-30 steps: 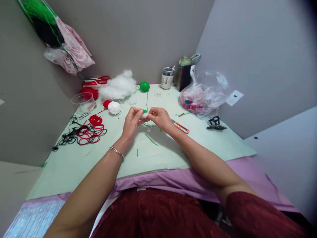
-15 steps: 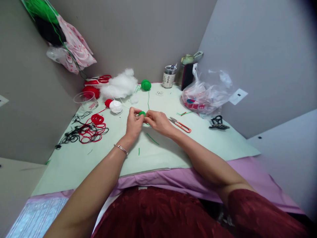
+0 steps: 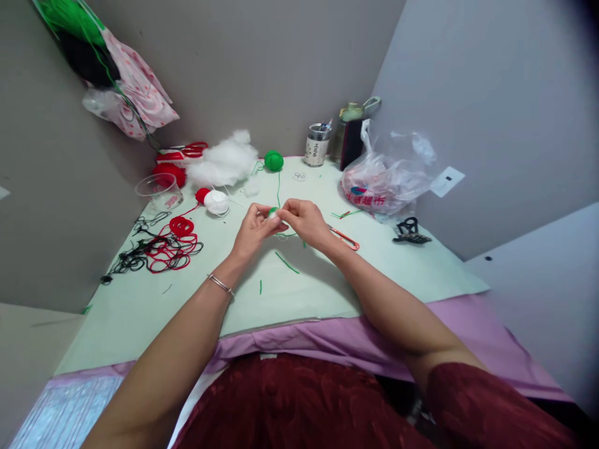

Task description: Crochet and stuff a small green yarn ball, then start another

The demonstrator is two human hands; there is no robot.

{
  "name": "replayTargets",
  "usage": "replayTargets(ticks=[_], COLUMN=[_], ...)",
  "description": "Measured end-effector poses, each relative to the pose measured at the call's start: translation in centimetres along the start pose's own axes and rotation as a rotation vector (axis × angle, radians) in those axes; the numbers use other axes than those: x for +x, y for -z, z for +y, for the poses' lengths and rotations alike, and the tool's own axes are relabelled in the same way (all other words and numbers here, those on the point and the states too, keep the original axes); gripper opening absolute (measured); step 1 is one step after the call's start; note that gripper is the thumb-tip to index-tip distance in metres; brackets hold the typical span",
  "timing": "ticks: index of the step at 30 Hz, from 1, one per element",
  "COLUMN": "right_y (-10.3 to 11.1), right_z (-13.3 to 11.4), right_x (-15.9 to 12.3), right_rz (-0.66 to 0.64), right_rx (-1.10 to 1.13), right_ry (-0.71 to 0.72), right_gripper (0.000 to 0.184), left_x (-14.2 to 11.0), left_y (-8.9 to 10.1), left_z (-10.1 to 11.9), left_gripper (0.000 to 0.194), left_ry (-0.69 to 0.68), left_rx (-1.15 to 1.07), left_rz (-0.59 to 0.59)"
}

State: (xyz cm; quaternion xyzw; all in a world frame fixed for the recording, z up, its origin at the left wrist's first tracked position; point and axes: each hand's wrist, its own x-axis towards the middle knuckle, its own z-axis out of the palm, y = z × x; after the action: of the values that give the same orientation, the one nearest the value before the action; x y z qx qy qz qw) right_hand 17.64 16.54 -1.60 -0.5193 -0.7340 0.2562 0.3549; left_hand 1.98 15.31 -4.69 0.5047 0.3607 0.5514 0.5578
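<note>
My left hand (image 3: pixel 253 232) is closed around a small green yarn piece (image 3: pixel 273 211) that shows some white at its near side. Fingers of my right hand (image 3: pixel 306 221) pinch at the right edge of this piece, and hide part of it. From a green yarn ball (image 3: pixel 274 161) at the back, a green strand (image 3: pixel 279 187) runs down to my hands. Orange-handled thread snips (image 3: pixel 345 238) lie beside my right wrist, their blades hidden behind it. Short green yarn ends (image 3: pixel 286 262) lie on the table near me.
White stuffing (image 3: pixel 223 161) and a white yarn ball (image 3: pixel 216 202) lie at the back left, near a clear plastic cup (image 3: pixel 161 194). Tangled red and black yarn (image 3: pixel 161 246) spreads leftward. A plastic bag (image 3: pixel 386 178), a pen tin (image 3: pixel 317 146) and a black hair claw (image 3: pixel 410 232) stand rightward.
My right hand has shifted slightly and now covers the snips' blades. White now shows on the green piece, and my left hand has turned more palm-up. The view has moved slightly.
</note>
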Motion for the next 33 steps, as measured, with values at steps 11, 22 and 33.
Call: replayTargets(ticks=[11, 22, 33], right_y=[-1.5, -1.1, -0.4], right_z=[-0.1, 0.1, -0.4], right_x=[-0.8, -0.1, -0.3], right_rz=[-0.100, 0.017, -0.082], right_rx=[-0.074, -0.032, 0.114], right_ry=[0.144, 0.037, 0.044], right_gripper=[0.004, 0.018, 0.022], left_x=[0.9, 0.1, 0.8], left_y=[0.8, 0.1, 0.7], left_z=[-1.6, -0.4, -1.4], left_gripper=[0.029, 0.035, 0.050], left_ry=[0.016, 0.055, 0.004], left_rx=[0.056, -0.083, 0.000], left_rz=[0.236, 0.057, 0.064])
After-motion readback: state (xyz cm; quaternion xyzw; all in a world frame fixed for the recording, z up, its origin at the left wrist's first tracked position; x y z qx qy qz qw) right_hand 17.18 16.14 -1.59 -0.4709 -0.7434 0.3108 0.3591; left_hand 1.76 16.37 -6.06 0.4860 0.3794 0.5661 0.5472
